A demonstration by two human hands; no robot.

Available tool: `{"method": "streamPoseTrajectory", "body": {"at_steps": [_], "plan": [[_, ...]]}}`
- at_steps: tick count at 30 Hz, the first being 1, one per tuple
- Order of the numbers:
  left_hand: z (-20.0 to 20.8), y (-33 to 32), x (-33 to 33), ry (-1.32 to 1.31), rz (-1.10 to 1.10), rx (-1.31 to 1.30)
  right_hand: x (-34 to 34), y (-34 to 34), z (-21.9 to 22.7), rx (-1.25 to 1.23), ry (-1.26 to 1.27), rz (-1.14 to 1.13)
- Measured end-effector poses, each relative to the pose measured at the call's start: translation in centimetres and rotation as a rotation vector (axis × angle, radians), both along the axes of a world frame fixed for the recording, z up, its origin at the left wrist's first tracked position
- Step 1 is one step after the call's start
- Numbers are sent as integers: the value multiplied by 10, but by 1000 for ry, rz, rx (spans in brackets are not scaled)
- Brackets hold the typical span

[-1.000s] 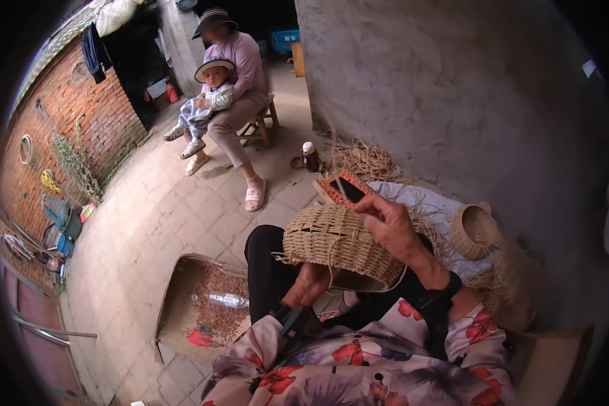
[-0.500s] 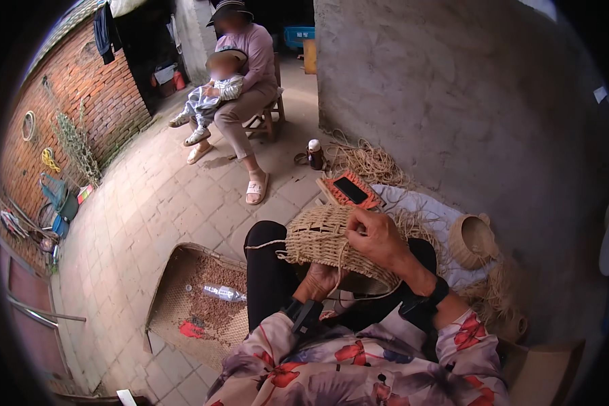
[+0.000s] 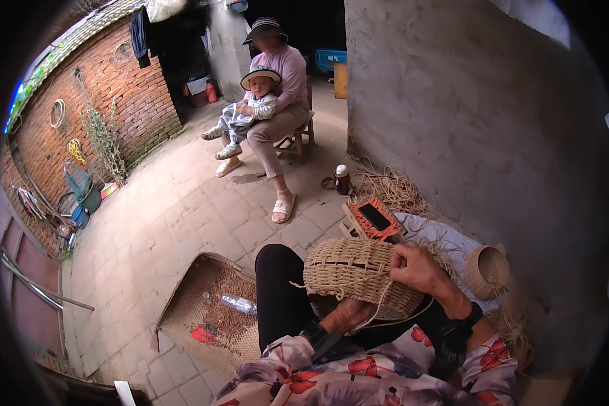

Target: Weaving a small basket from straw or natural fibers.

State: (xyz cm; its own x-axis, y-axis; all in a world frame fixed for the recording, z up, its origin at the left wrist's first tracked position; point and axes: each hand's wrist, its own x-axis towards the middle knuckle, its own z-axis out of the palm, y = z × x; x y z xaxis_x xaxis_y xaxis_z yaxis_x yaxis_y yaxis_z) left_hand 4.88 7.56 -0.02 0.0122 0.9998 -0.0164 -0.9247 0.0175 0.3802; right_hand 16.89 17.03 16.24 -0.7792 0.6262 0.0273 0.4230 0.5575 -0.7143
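A half-woven straw-cord basket [image 3: 348, 267] lies tilted on its side over my lap, its opening toward me. My left hand [image 3: 350, 313] reaches into that opening and supports the basket from inside; its fingertips are hidden by the weave. Against the right part of the wall, my right hand [image 3: 419, 272] is closed in a pinch on a straw cord [image 3: 384, 296], which hangs in a loop below the fingers. Another loose cord end sticks out at the basket's left side.
Left of my knee, a woven tray [image 3: 176, 308] holds brown grains and a plastic bottle [image 3: 239, 304]. On my right are a phone [image 3: 374, 216] on an orange-topped stool, a small round basket [image 3: 484, 271] and cord heaps [image 3: 392, 191]. Ahead, a seated person [image 3: 287, 88] holds a child.
The whole view has shifted, so the surroundings sit farther right and lower. My right hand has come down from the basket's top onto its side wall. My left hand stays at the opening.
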Motion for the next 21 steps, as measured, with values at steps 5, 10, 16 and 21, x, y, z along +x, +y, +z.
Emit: {"method": "streamPoseTrajectory", "body": {"at_steps": [5,10,16,21], "plan": [[0,7,1,-53,-97,80,1,-1,21,102,-35,7],[-44,10,-3,125,-59,12,3,-1,15,136,-52,-21],[-40,7,-29,-2,-22,60,-15,8,16,155,-13,6],[1,-1,-29,-25,-110,-9,1,18,17,-76,175,18]]}}
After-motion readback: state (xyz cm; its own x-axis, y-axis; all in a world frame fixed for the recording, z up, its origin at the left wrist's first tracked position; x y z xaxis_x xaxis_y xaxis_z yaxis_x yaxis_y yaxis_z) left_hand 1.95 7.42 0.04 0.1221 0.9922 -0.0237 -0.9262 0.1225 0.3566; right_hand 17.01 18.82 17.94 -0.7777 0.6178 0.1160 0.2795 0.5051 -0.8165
